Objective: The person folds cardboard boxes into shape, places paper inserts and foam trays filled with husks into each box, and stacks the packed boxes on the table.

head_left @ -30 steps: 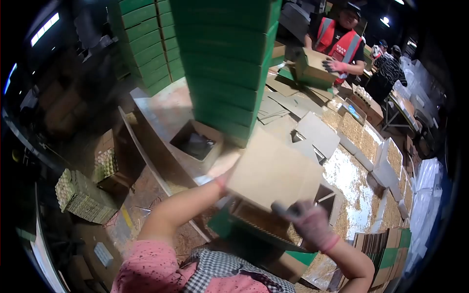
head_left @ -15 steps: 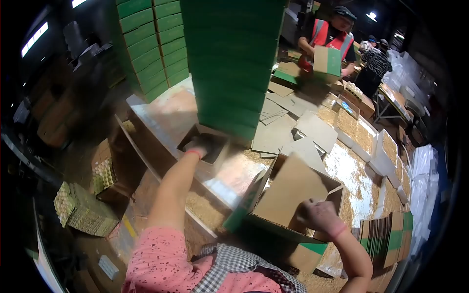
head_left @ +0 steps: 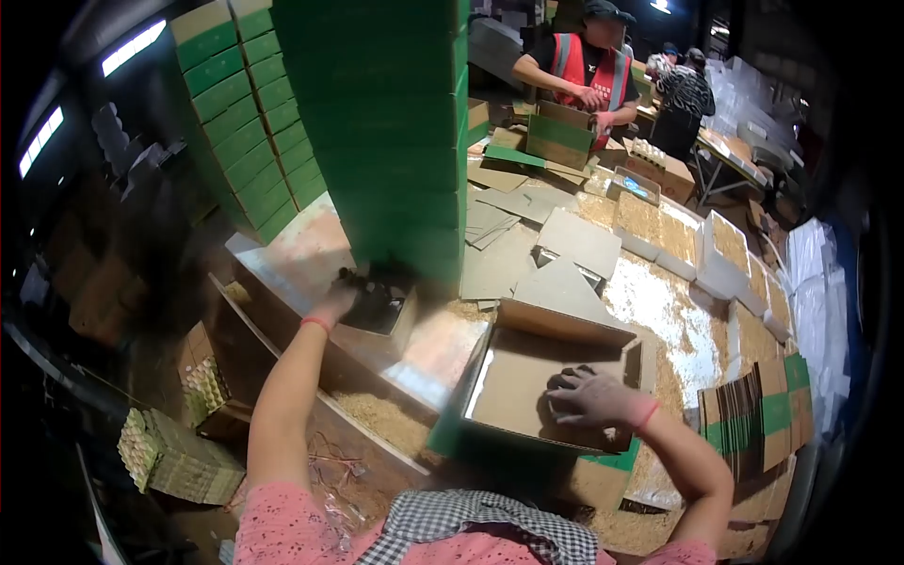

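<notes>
My right hand (head_left: 595, 399), in a thin glove with dark fingertips, is open. Its spread fingers rest on a brown cardboard sheet (head_left: 508, 381) that lies flat inside an open carton (head_left: 565, 325) with green outer sides. My left hand (head_left: 339, 294), gloved the same way, is at the left edge of a smaller open box (head_left: 405, 325). Dark shapes fill that box's shadowed inside, and I cannot make them out. The left fingers blend into the shadow, so their grip is unclear.
A tall stack of green cartons (head_left: 377, 122) stands behind the small box. Flat grey cardboard pieces (head_left: 508, 245), sawdust-filled trays (head_left: 654, 231) and folded cartons (head_left: 753, 410) lie to the right. Egg trays (head_left: 184, 457) are at lower left. A co-worker (head_left: 589, 75) handles another box (head_left: 560, 137).
The cardboard sheet, tilted up in the carton before, now lies flat under my right hand. My left hand has drawn back toward the small box's left edge. The co-worker's box is lower.
</notes>
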`<state>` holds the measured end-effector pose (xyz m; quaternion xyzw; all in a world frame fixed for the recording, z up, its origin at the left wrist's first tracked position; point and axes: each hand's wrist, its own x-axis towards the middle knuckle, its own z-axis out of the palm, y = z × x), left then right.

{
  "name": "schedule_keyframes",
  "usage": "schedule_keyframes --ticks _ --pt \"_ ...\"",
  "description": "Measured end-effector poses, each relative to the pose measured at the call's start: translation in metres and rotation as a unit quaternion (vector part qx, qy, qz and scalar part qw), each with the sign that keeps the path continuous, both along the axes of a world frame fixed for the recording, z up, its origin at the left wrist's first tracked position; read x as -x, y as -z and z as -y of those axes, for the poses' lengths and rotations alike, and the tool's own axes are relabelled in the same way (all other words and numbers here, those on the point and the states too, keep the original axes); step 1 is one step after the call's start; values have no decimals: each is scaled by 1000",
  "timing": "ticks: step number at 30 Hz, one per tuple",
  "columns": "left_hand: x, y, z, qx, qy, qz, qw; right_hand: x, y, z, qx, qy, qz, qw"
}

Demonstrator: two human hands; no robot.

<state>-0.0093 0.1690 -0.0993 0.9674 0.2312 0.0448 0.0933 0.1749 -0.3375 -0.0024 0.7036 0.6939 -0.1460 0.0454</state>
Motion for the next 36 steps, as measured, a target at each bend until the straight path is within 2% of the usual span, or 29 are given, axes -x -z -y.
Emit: schedule_keyframes --ticks 2,4,6,8,9,10,12,13,14,15,16,17,18,19,20,21,22,23,24,25,26,27,28,29,30,33,34,35,36 --pt "1 3 -4 -45 4 -15 999 -3 -31 10 -120 62 -121 983" --pt "-7 -47 50 -65 -66 203 975 7 -62 24 -249 130 -43 959" --pt "-25 -124 155 -171 15 338 925 3 -66 35 -329 208 -65 919" --pt "-42 -167 251 -170 196 282 924 0 -63 34 -300 240 -58 922" --pt "-65 -158 285 -156 274 115 942 -3 -52 33 -311 246 -33 917" --pt "-83 -146 309 -143 340 -54 928 -4 -46 32 -322 248 -7 914" --pt "-92 -75 328 -143 482 -182 845 0 -50 40 -325 256 -14 910" --pt "-90 -65 320 -115 479 -176 852 -2 -48 54 -315 260 15 913" --pt "-80 -105 310 -22 519 -108 848 -7 -47 67 -307 259 44 915" --pt "-81 -137 288 52 499 -135 854 -10 -45 87 -360 235 9 903" --pt "-62 -143 266 7 406 69 911 -18 -25 109 -412 234 49 879" --pt "-50 -132 231 -49 293 238 925 -20 -17 125 -438 220 58 870" --pt "-36 -109 228 223 194 242 924 -19 -10 132 -464 206 66 859" --pt "-23 -87 224 466 58 304 829 -20 10 125 -435 187 57 879" --pt "-9 -40 181 707 35 108 698 -19 30 110 -403 165 47 899" --pt "-19 12 180 559 94 57 822 -2 35 79 -371 183 -36 910" --pt "-27 14 206 453 112 10 885 2 70 59 -295 210 -78 929" --pt "-36 16 233 339 129 -38 931 15 65 35 -287 130 -79 946" --pt "-39 2 256 319 113 -26 941 22 59 17 -277 48 -79 957" --pt "-43 -11 279 300 96 -14 949 16 77 26 -331 157 -46 929" --pt "-40 -2 283 312 83 46 945 10 98 47 -376 263 -14 889" --pt "-37 -4 280 353 88 42 931 7 88 54 -427 358 -88 825" --pt "-37 -4 276 365 78 22 927 -1 128 76 -434 415 -178 779" --pt "-36 9 271 378 102 37 919 7 154 93 -379 437 -426 695" --pt "-40 17 261 382 129 58 913 16 149 84 -364 474 -472 649" --pt "-36 -14 248 361 150 86 916 38 113 52 -368 553 -568 486" --pt "-37 -25 252 430 141 88 887 40 102 41 -393 561 -584 435" --pt "-50 -35 245 431 200 134 870 24 112 51 -451 463 -381 661" --pt "-67 -56 235 427 262 179 847 14 83 44 -485 448 -371 653"
